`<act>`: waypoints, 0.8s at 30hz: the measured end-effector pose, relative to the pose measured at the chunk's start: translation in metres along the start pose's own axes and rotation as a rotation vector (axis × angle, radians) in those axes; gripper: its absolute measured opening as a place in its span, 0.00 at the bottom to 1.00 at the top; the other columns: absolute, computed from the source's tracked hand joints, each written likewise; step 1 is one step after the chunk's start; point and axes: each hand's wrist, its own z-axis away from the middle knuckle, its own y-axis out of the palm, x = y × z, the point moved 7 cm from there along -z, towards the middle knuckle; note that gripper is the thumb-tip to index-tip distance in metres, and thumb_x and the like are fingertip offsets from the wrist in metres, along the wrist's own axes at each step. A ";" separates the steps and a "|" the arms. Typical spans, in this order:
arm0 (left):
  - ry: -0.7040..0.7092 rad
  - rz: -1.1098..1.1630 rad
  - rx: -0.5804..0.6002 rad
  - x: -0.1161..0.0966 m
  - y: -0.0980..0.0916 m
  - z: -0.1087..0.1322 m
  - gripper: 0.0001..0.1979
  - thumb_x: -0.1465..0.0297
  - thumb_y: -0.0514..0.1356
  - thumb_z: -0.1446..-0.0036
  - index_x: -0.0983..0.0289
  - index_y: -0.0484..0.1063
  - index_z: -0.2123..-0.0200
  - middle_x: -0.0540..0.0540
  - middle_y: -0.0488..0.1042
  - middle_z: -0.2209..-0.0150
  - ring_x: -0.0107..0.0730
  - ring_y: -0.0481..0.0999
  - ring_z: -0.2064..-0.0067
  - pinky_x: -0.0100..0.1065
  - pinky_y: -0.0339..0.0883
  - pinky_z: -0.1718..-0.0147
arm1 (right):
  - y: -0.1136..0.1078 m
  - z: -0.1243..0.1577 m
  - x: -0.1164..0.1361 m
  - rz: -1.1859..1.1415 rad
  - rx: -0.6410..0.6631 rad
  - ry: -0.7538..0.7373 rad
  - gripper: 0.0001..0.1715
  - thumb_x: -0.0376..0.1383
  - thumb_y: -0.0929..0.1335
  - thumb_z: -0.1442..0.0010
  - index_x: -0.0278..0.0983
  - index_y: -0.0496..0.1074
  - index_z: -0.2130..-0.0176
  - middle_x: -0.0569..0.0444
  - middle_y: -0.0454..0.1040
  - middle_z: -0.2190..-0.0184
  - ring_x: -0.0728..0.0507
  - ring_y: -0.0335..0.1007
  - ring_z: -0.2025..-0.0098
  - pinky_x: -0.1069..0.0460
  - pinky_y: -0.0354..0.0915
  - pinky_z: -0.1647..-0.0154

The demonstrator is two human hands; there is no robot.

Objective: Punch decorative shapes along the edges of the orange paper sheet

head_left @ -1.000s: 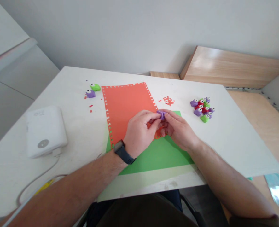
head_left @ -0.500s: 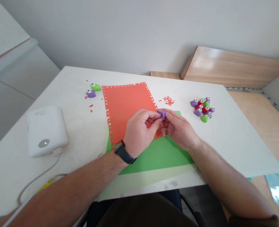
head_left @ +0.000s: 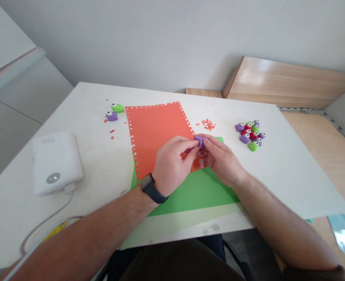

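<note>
A small purple paper punch [head_left: 199, 141] is pinched between the fingers of both hands. My left hand [head_left: 174, 164] grips its left side, with a dark watch on the wrist. From the right, my right hand [head_left: 223, 160] holds the same punch between thumb and fingers. Beneath the hands lies an orange sheet [head_left: 156, 132] with small notches cut along its edges. It overlaps a green sheet [head_left: 195, 195] nearer the body. Orange paper bits [head_left: 208, 125] are heaped just right of the orange sheet.
Several purple, red and green punches [head_left: 251, 136] are grouped at the right. A green punch [head_left: 117, 108] and a second purple punch [head_left: 111, 116] sit at the left. A white device [head_left: 57, 162] with a cable lies on the white table [head_left: 102, 164] at the left.
The purple punch has turned slightly between the fingers, so a dark opening that showed on it is no longer visible. Both hands have hardly moved.
</note>
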 end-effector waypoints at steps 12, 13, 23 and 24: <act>-0.018 0.060 0.009 0.004 0.003 0.001 0.06 0.75 0.67 0.36 0.62 0.82 0.57 0.52 0.82 0.60 0.27 0.78 0.63 0.30 0.74 0.59 | -0.002 -0.001 -0.002 0.013 0.001 -0.019 0.16 0.44 0.72 0.32 0.38 0.76 0.48 0.53 0.76 0.61 0.48 0.72 0.66 0.54 0.71 0.73; -0.018 0.059 0.010 0.004 0.003 0.001 0.06 0.75 0.67 0.36 0.62 0.82 0.57 0.52 0.82 0.61 0.27 0.78 0.63 0.30 0.74 0.59 | -0.002 -0.001 -0.002 0.010 0.002 -0.018 0.16 0.44 0.72 0.32 0.38 0.76 0.48 0.53 0.76 0.61 0.48 0.72 0.66 0.54 0.71 0.73; -0.047 0.059 0.037 0.005 0.004 0.000 0.03 0.75 0.67 0.37 0.61 0.80 0.61 0.51 0.81 0.63 0.29 0.77 0.64 0.32 0.74 0.61 | 0.000 0.001 -0.001 -0.019 0.018 0.007 0.15 0.43 0.71 0.31 0.38 0.76 0.48 0.52 0.76 0.61 0.47 0.71 0.66 0.54 0.71 0.72; -0.046 0.064 0.036 0.005 0.004 0.000 0.03 0.75 0.67 0.37 0.61 0.80 0.61 0.51 0.81 0.63 0.29 0.77 0.64 0.32 0.74 0.61 | 0.000 0.001 0.000 -0.024 0.018 0.010 0.15 0.42 0.71 0.31 0.38 0.76 0.48 0.53 0.76 0.62 0.47 0.71 0.66 0.54 0.71 0.72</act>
